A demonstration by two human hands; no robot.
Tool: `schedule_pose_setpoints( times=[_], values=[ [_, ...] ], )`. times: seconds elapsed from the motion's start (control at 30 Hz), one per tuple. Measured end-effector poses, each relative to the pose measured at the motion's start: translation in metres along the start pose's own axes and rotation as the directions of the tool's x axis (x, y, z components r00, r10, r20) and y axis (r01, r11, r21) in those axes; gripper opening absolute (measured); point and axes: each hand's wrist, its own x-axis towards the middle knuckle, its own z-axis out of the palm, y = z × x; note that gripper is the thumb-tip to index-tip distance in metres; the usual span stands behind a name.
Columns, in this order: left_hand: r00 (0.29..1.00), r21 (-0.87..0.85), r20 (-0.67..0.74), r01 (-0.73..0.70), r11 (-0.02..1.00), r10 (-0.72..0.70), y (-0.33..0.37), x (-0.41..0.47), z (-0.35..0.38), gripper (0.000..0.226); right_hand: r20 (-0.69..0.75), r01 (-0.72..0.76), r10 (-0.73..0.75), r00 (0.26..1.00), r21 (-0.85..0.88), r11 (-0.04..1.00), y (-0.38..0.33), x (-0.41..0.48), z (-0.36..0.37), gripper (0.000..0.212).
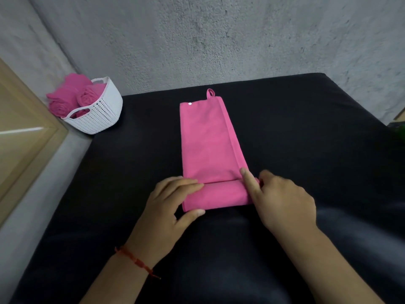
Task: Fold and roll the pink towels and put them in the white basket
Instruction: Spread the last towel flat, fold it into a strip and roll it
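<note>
A pink towel (208,141), folded into a long strip with a hanging loop at its far end, lies on the black surface (306,132). Its near end is turned over into a first roll. My left hand (173,200) pinches the roll's left end between thumb and fingers. My right hand (278,200) holds the roll's right end, with the index finger laid straight along the towel's right edge. A white basket (100,115) stands at the far left corner and holds several rolled pink towels (72,97).
A grey concrete wall runs behind the black surface. A grey ledge and a light wooden frame (24,128) border it on the left. A red thread bracelet (135,260) circles my left wrist. Something green (400,130) shows at the right edge.
</note>
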Motion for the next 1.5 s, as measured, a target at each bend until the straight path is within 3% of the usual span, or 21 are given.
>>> schedule_pose_setpoints(
  times=[0.1, 0.2, 0.37, 0.53, 0.77, 0.9, 1.1, 1.2, 1.3, 1.37, 1.5],
  values=[
    [0.998, -0.007, 0.020, 0.064, 0.998, -0.064, -0.001, 0.003, -0.001, 0.053, -0.097, 0.231, -0.213, 0.972, 0.256, 0.939, 0.008, -0.002, 0.005, 0.040],
    [0.989, -0.044, 0.064, 0.134, 0.990, -0.131, -0.001, 0.005, -0.002, 0.052, -0.107, 0.284, -0.264, 0.959, 0.339, 0.897, 0.013, -0.002, 0.007, 0.032],
    [0.957, -0.127, 0.025, 0.289, 0.949, -0.288, 0.001, 0.003, 0.002, 0.057, -0.051, 0.251, -0.246, 0.968, 0.244, 0.937, 0.005, -0.004, 0.011, 0.045],
    [0.948, -0.132, 0.029, 0.317, 0.939, -0.316, 0.003, 0.005, 0.002, 0.056, -0.090, 0.215, -0.202, 0.975, 0.164, 0.963, -0.002, 0.002, 0.011, 0.045],
    [0.964, -0.060, 0.009, 0.266, 0.962, -0.266, 0.020, 0.003, -0.004, 0.046, 0.053, 0.015, -0.019, 0.998, 0.084, 0.996, -0.006, -0.002, -0.001, 0.058],
    [0.959, -0.039, 0.005, 0.282, 0.959, -0.282, 0.026, 0.001, -0.003, 0.040, 0.058, -0.024, 0.021, 0.998, 0.045, 0.999, -0.009, -0.006, -0.003, 0.060],
    [0.992, -0.001, -0.123, 0.027, 1.000, -0.027, 0.028, -0.002, -0.003, 0.018, 0.049, -0.050, 0.050, 0.998, -0.007, 0.999, -0.012, -0.005, -0.001, 0.056],
    [0.999, -0.034, -0.030, -0.019, 0.999, 0.018, 0.018, -0.005, -0.010, 0.035, -0.032, -0.007, 0.010, 0.999, 0.088, 0.996, -0.010, -0.005, 0.002, 0.042],
    [0.999, -0.026, 0.036, 0.011, 1.000, -0.010, 0.007, -0.008, -0.013, 0.055, -0.149, 0.132, -0.094, 0.984, 0.269, 0.954, -0.005, -0.004, 0.009, 0.035],
    [0.999, -0.043, 0.021, 0.040, 0.998, -0.039, 0.008, -0.006, -0.012, 0.058, -0.204, 0.221, -0.154, 0.967, 0.364, 0.905, 0.000, -0.001, 0.014, 0.033],
    [0.996, -0.054, 0.013, 0.093, 0.994, -0.093, 0.008, -0.002, -0.010, 0.058, -0.184, 0.245, -0.172, 0.968, 0.520, 0.818, 0.007, 0.003, 0.014, 0.028]
  ],
)
